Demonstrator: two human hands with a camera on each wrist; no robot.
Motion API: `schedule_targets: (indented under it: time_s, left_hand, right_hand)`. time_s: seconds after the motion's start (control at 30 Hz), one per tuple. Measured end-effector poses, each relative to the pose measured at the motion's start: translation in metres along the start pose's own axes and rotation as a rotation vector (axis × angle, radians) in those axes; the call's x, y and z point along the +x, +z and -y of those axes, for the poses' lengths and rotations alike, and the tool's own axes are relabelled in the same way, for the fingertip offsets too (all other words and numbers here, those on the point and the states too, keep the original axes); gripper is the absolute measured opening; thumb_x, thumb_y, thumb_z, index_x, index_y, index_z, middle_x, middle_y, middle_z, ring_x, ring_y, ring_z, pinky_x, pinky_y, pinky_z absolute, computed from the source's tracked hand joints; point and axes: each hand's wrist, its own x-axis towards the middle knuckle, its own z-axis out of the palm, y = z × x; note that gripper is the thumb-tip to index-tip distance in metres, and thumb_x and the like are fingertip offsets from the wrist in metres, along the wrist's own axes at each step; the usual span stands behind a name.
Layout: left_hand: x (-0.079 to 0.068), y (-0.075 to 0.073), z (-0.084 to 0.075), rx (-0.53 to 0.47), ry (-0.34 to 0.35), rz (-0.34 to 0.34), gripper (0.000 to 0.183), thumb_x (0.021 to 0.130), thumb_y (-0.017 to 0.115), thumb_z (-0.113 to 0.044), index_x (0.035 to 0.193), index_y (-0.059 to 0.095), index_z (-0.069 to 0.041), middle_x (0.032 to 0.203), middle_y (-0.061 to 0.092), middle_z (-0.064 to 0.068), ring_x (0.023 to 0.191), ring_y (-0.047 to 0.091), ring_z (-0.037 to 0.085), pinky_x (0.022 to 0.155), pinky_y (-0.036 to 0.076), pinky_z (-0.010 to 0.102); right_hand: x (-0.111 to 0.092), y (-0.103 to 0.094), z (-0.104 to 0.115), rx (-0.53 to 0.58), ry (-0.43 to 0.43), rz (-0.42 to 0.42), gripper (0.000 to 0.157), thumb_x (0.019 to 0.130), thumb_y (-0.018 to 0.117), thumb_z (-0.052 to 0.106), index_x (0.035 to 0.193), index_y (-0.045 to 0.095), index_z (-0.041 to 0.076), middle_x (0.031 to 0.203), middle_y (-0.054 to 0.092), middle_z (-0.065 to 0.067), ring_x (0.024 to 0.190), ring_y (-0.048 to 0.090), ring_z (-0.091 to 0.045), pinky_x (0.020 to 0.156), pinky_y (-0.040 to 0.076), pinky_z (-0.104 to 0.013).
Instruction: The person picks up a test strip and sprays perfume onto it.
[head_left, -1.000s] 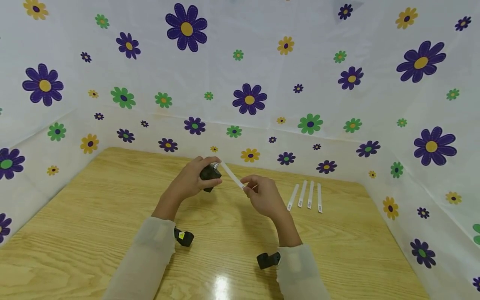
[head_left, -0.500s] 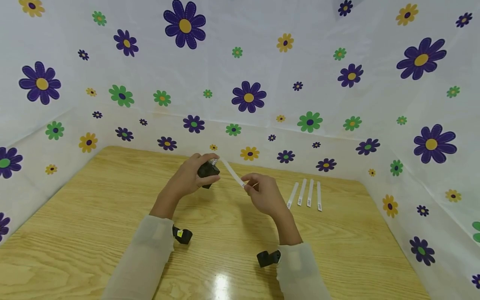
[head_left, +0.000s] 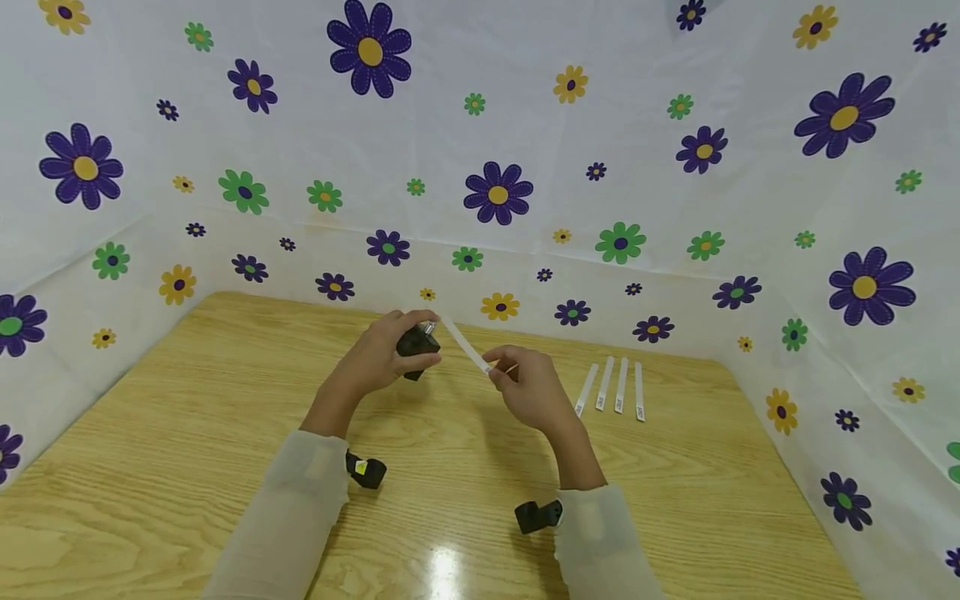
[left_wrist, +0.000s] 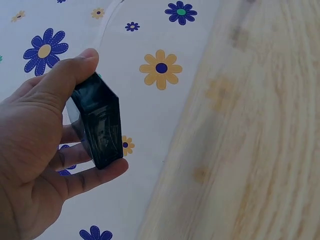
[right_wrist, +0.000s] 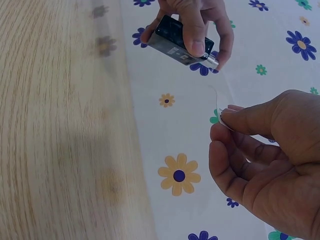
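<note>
My left hand point(head_left: 378, 354) grips a dark, angular perfume bottle point(head_left: 417, 343) above the table, a finger lying on its silver spray nozzle point(head_left: 429, 327). In the left wrist view the dark glass of the bottle point(left_wrist: 102, 122) sits between thumb and fingers. My right hand point(head_left: 532, 390) pinches one end of a thin white paper test strip point(head_left: 463, 343) between thumb and fingers. The strip's far end points up toward the nozzle and bows slightly. From the right wrist the strip point(right_wrist: 217, 100) is seen nearly edge-on, below the tilted bottle point(right_wrist: 175, 42).
Several white paper strips point(head_left: 621, 387) lie side by side on the wooden table point(head_left: 450, 467), right of my right hand. A white sheet with printed flowers point(head_left: 540, 217) walls off the table's back and both sides. Each wrist carries a small black camera point(head_left: 367, 472).
The strip looks a little more bowed than a second ago. Both hands keep their holds and barely move; the head view has shifted slightly.
</note>
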Motion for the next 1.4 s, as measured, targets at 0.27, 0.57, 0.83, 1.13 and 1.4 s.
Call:
schedule_targets:
  time_s: [0.27, 0.57, 0.83, 1.13, 1.4]
  left_hand:
    - [-0.001, -0.002, 0.001, -0.002, 0.007, -0.008, 0.059, 0.093, 0.075, -0.047, 0.145, 0.051, -0.034, 0.122, 0.056, 0.013, 0.104, 0.057, 0.034, 0.086, 0.054, 0.053]
    - [-0.001, -0.007, 0.001, -0.029, 0.015, -0.007, 0.062, 0.094, 0.074, -0.047, 0.148, 0.049, -0.032, 0.124, 0.054, 0.012, 0.107, 0.059, 0.035, 0.088, 0.055, 0.055]
    - [0.0, -0.005, 0.003, -0.041, 0.054, -0.002, 0.062, 0.094, 0.07, -0.051, 0.149, 0.047, -0.032, 0.125, 0.054, 0.012, 0.108, 0.058, 0.034, 0.09, 0.055, 0.055]
    - [0.0, -0.003, 0.003, -0.065, 0.061, 0.019, 0.062, 0.094, 0.072, -0.048, 0.149, 0.047, -0.033, 0.124, 0.055, 0.011, 0.111, 0.058, 0.034, 0.092, 0.053, 0.057]
    - [0.0, -0.001, 0.007, -0.056, 0.075, 0.027, 0.062, 0.094, 0.072, -0.049, 0.149, 0.047, -0.035, 0.125, 0.056, 0.01, 0.112, 0.057, 0.033, 0.093, 0.052, 0.057]
  right_hand:
    - [0.0, 0.001, 0.0, -0.006, -0.017, 0.0, 0.021, 0.101, 0.062, 0.004, 0.121, 0.072, 0.005, 0.093, 0.068, -0.009, 0.079, 0.068, -0.033, 0.063, 0.054, -0.033]
    - [0.002, 0.0, -0.007, -0.023, -0.009, -0.01, 0.022, 0.102, 0.062, 0.005, 0.122, 0.071, 0.005, 0.097, 0.069, -0.015, 0.081, 0.069, -0.033, 0.065, 0.054, -0.032]
    - [0.004, -0.006, -0.02, -0.026, 0.044, -0.052, 0.026, 0.102, 0.062, 0.006, 0.128, 0.068, 0.006, 0.099, 0.068, -0.012, 0.088, 0.071, -0.034, 0.067, 0.056, -0.036]
    - [0.009, -0.016, -0.042, -0.025, 0.106, -0.058, 0.03, 0.102, 0.061, 0.006, 0.132, 0.066, 0.004, 0.102, 0.068, -0.016, 0.091, 0.071, -0.033, 0.067, 0.056, -0.036]
    - [0.015, -0.021, -0.066, -0.023, 0.151, -0.064, 0.03, 0.101, 0.061, 0.004, 0.13, 0.065, 0.0, 0.102, 0.068, -0.019, 0.09, 0.072, -0.033, 0.069, 0.058, -0.036]
